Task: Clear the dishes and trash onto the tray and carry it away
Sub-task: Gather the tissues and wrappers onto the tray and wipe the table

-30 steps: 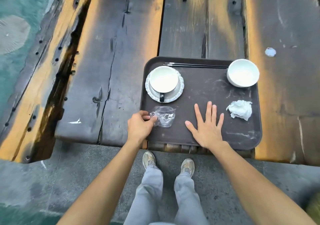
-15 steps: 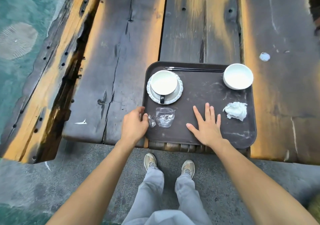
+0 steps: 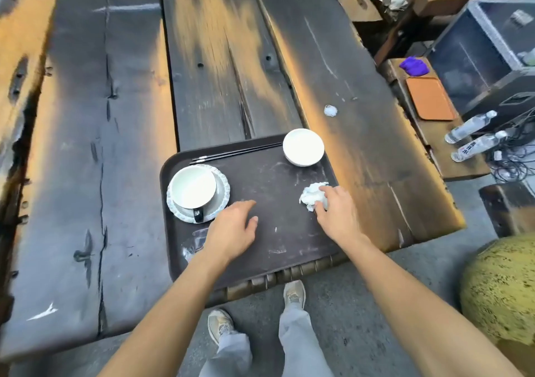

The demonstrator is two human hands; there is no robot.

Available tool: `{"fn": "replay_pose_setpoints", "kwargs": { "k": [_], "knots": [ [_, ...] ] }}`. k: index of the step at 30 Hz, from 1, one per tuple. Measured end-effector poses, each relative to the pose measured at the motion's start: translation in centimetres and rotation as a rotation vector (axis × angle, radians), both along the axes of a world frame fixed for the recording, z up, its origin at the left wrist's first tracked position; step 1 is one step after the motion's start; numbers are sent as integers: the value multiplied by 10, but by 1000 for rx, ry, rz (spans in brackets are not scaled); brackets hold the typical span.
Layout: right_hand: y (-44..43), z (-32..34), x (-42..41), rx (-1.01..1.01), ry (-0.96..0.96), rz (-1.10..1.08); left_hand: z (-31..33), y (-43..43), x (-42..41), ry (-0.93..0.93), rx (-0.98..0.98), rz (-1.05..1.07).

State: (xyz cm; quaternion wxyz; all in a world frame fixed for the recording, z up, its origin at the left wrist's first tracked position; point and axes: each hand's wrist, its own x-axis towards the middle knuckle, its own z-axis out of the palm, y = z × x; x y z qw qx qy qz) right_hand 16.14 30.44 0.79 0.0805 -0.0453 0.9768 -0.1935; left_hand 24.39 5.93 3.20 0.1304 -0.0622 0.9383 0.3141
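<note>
A dark brown tray (image 3: pixel 278 179) lies at the near edge of the wooden table (image 3: pixel 225 72). On it are a white cup (image 3: pixel 192 187) on a saucer (image 3: pixel 225 192), black chopsticks (image 3: pixel 237 153), a white bowl (image 3: pixel 303 146), a crumpled napkin (image 3: pixel 311 197) and a clear plastic wrapper (image 3: pixel 195 243). My left hand (image 3: pixel 231 229) hovers open over the tray's middle, its wrist hiding part of the wrapper. My right hand (image 3: pixel 338 214) is at the tray's right side, thumb and fingers closed on the napkin.
A small white scrap (image 3: pixel 330 111) lies on the table beyond the tray. To the right, a low bench holds an orange tray (image 3: pixel 430 98), a purple cloth (image 3: pixel 414 66) and two water bottles (image 3: pixel 469 127). A yellowish round object (image 3: pixel 500 289) sits at lower right.
My left hand left the wrapper and moved right over the tray. My right hand lifted off the tray and went right onto the napkin. The view swung right.
</note>
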Motion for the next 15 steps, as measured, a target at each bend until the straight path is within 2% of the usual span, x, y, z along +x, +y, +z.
{"fn": "replay_pose_setpoints", "kwargs": {
  "k": [3, 8, 11, 15],
  "knots": [
    [12, -14, -14, -42, -44, 4, -26, 22, -29, -51, -67, -61],
    [30, -31, -29, -182, -94, 11, -66, 50, -54, -186, -306, -114],
    [39, -28, -43, -278, -133, -5, -76, 59, -57, -175, -344, -84],
    [52, -18, -58, -375, -297, -43, -76, 66, -65, -162, -333, -7]
  ]
}}
